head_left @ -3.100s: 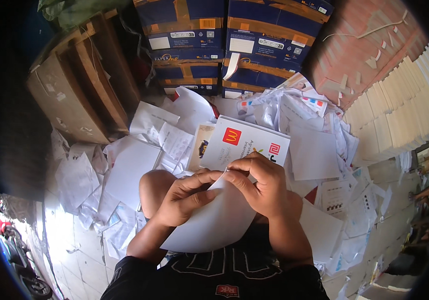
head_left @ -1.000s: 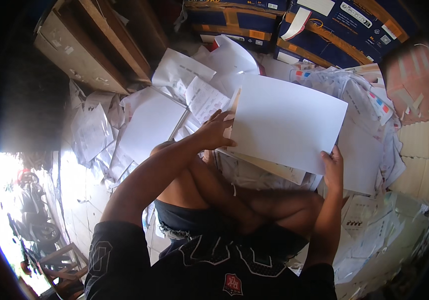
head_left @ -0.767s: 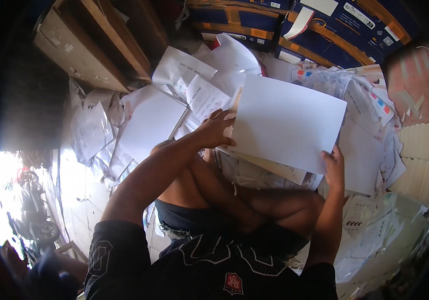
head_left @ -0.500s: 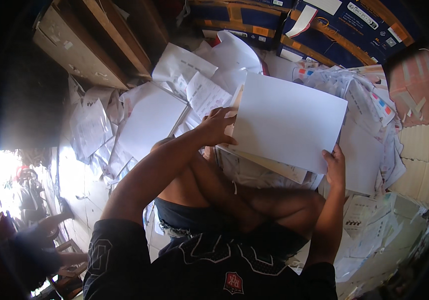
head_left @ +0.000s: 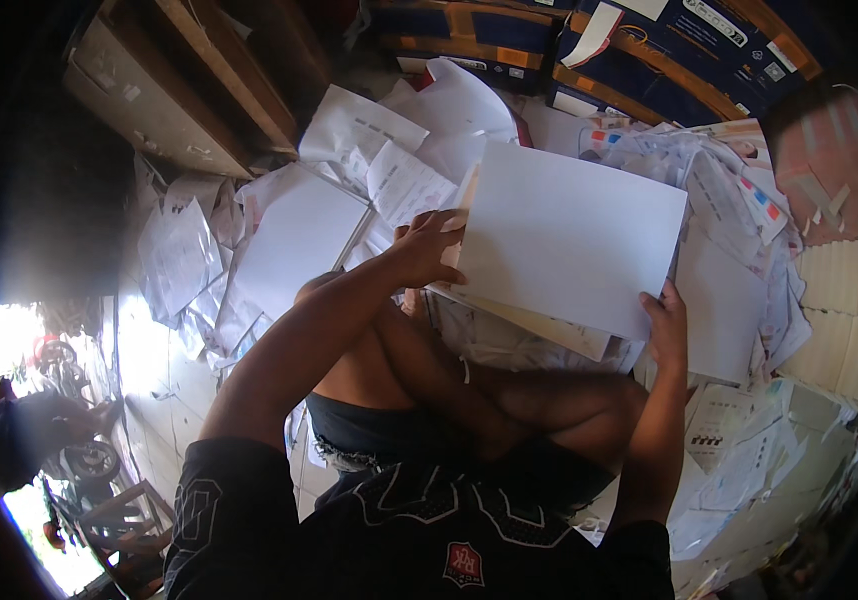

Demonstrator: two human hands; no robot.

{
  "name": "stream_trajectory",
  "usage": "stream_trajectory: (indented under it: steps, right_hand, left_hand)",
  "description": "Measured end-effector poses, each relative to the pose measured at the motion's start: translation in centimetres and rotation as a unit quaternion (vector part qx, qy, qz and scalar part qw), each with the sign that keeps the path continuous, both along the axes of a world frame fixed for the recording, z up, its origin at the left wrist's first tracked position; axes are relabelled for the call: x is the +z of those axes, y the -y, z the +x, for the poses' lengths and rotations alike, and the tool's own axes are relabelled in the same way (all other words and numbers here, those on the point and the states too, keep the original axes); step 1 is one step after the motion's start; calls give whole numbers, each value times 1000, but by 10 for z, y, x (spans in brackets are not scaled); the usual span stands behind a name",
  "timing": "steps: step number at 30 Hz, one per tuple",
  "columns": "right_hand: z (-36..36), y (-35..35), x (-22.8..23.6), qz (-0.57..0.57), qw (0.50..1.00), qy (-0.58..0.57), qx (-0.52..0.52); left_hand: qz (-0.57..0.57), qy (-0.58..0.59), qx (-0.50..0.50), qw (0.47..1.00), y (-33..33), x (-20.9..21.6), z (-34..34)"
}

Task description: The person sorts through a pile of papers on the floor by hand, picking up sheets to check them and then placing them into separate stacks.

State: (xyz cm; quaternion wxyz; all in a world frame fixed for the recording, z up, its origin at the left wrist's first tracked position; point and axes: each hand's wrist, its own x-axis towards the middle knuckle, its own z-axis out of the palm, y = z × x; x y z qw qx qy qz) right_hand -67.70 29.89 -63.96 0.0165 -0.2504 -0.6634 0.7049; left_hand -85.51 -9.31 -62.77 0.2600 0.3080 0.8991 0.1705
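Observation:
A large blank sheet of white paper lies tilted above my crossed legs, over a stack whose cream-coloured sheets peek out along its left and lower edges. At the left edge, my left hand has its fingers spread against the papers, the thumb apart from the fingertips. My right hand pinches the lower right corner, thumb on top and fingers hidden underneath. To the left rests another pile topped by a white sheet. A further white sheet shows just right of my right hand.
Crumpled, printed papers surround me. Blue taped cartons stand at the back, wooden boards at the back left. Stacked cream paper blocks and a pinkish box line the right. A person is at far left.
Both hands keep nearly the same hold on the white sheet, and the whole view has shifted slightly. The person at far left has changed position, uncovering a wheel and a bright doorway area.

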Motion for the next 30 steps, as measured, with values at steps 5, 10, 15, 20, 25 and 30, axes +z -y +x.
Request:
stream_trajectory:
  steps: [5,10,15,20,25,30]
  right_hand:
    - [-1,9,4,-5,1000,0,0]
    - [-2,3,0,23,1000,8,9]
    - [-4,3,-1,5,1000,0,0]
    - [-5,8,3,10,1000,10,3]
    - [12,-8,-3,2,1000,-14,-2]
    - [-13,10,12,178,981,64,31]
  left_hand:
    - [-17,1,10,1000,5,0,0]
    - [-55,42,7,998,-5,11,-2]
    - [-50,53,18,997,-3,12,-3]
    - [-49,40,10,998,2,13,-1]
    - [-35,6,-3,999,-18,5,5]
    - [-35,-32,29,998,13,-5,9]
